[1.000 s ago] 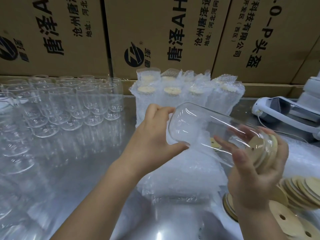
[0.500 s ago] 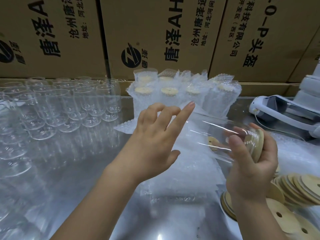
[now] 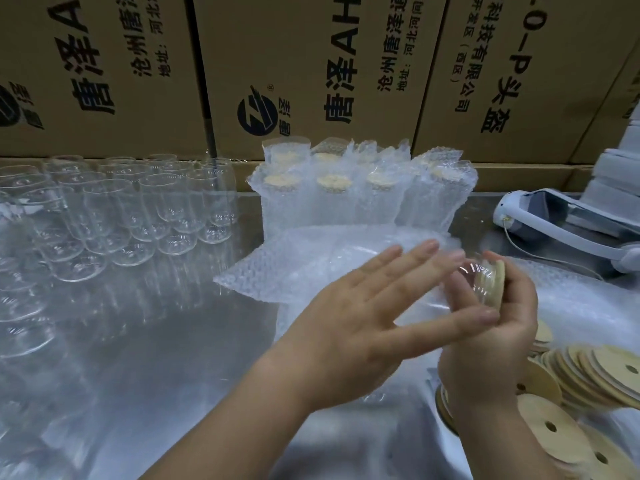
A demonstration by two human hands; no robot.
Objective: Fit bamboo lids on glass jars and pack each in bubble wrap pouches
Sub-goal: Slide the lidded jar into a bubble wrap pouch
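A glass jar with a round bamboo lid (image 3: 490, 284) on its mouth lies on its side inside a bubble wrap pouch (image 3: 294, 268); only the lidded end shows. My right hand (image 3: 491, 334) grips that end, fingers curled round the lid rim. My left hand (image 3: 367, 320) lies flat with straight fingers on the pouch over the jar, hiding most of the glass. Under the pouch sits a pile of flat bubble wrap pouches (image 3: 346, 420).
Several empty glass jars (image 3: 114, 216) stand at the left. Wrapped lidded jars (image 3: 363, 199) stand in rows behind. Loose bamboo lids (image 3: 571, 403) lie at the right. A white headset (image 3: 561, 220) rests far right. Cardboard boxes (image 3: 311, 64) wall the back of the metal table (image 3: 166, 358).
The jar has slid into the bubble wrap pouch. My left hand let go of the jar's base, opened, and moved right to lie flat on the pouch.
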